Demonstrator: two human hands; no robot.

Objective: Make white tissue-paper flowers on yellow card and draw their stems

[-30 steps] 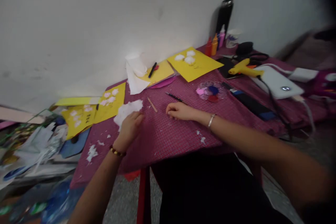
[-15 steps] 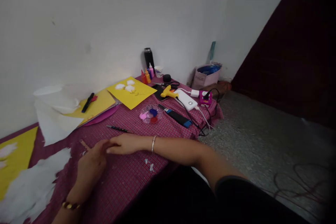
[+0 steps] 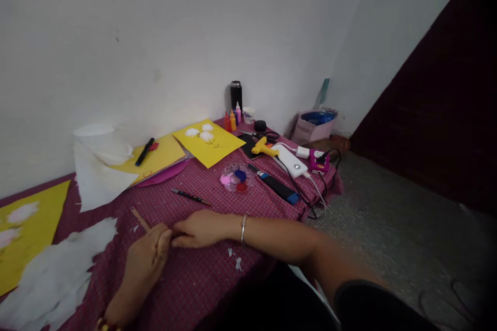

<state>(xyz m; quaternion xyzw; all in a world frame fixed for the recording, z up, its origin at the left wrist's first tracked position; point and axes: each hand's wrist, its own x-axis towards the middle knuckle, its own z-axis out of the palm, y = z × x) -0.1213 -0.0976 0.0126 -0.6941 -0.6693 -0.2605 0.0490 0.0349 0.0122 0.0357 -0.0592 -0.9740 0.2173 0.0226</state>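
My left hand [image 3: 148,258] lies flat on the pink checked tablecloth [image 3: 202,279], fingers stretched out and close together. Its fingertips touch those of my right hand [image 3: 197,228]. The right hand rests on the cloth with its fingers curled and pressed together; whatever lies between the two hands is hidden. A thin wooden stick [image 3: 140,219] lies just beyond my left fingertips. A black paintbrush [image 3: 190,196] lies further back. Torn white tissue [image 3: 58,274] spreads to the left of my left forearm.
Yellow sheets [image 3: 209,142] with white tufts, a black marker [image 3: 144,152], a paint palette [image 3: 236,178], paint bottles [image 3: 232,120], a black flask [image 3: 235,95], a yellow glue gun [image 3: 264,147], a power bank [image 3: 290,161] with cables. Small white scraps [image 3: 235,258] lie near my right wrist. A cardboard box [image 3: 312,126] stands on the floor.
The view has swung right and back a little. My left hand left the white tissue and slid right until its fingertips met my right hand.
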